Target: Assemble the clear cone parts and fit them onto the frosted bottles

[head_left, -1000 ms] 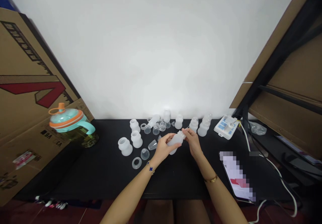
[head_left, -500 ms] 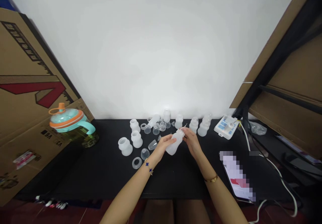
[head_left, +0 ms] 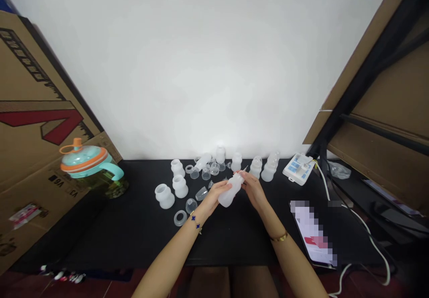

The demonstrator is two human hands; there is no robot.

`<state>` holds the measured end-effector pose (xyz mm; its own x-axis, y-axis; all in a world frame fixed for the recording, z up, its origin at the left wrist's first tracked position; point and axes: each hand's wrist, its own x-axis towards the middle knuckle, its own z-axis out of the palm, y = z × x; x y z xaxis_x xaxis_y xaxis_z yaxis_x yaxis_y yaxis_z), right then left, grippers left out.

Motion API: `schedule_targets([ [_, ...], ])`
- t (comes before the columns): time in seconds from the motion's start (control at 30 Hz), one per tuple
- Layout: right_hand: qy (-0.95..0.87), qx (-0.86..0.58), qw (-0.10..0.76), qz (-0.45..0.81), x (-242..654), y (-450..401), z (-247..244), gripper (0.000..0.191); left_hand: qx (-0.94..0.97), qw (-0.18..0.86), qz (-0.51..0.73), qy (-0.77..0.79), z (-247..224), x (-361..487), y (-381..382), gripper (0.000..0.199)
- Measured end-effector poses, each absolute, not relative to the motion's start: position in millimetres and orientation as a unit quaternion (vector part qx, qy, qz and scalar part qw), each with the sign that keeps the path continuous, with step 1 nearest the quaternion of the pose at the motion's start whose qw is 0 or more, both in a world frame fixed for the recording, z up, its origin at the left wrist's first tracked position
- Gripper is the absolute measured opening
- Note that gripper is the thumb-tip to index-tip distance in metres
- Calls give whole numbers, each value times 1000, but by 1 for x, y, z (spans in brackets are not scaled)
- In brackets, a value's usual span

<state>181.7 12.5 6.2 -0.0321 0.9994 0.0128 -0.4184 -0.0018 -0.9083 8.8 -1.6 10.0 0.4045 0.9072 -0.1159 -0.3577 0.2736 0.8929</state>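
A milky white baby bottle is tilted between my two hands above the black table, its neck pointing up and right. My left hand is wrapped round the bottle's body. At the neck, my right hand has its fingers closed on the top, where a thin pale tip sticks out. What exactly those fingers pinch is partly hidden. Left of my hands lie a clear cap, a clear dome and a white ring. Open white bottles stand farther left.
Clear lids and rings cluster near the wall. Bottles with clear tops stand behind my right hand. To the right are a white plastic case, a phone and a white cable. A teal-lidded jug stands left, beside a cardboard box.
The view has shifted slightly, so everything sits a little farther left. My fingers at the bottle's neck have moved slightly, and the thin tip shows a bit more. Both hands keep their hold.
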Motion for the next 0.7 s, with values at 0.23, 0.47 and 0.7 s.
schedule_targets([
  [0.23,-369,-393,590,601,181,13,8,45,461,691,445,335,13,8,-3,48],
  [0.47,-377,-400,591,590,181,13,7,42,491,662,449,346,17,8,-5,49],
  [0.7,-382,-397,596,585,182,15,2,38,535,608,472,349,11,10,-1,50],
])
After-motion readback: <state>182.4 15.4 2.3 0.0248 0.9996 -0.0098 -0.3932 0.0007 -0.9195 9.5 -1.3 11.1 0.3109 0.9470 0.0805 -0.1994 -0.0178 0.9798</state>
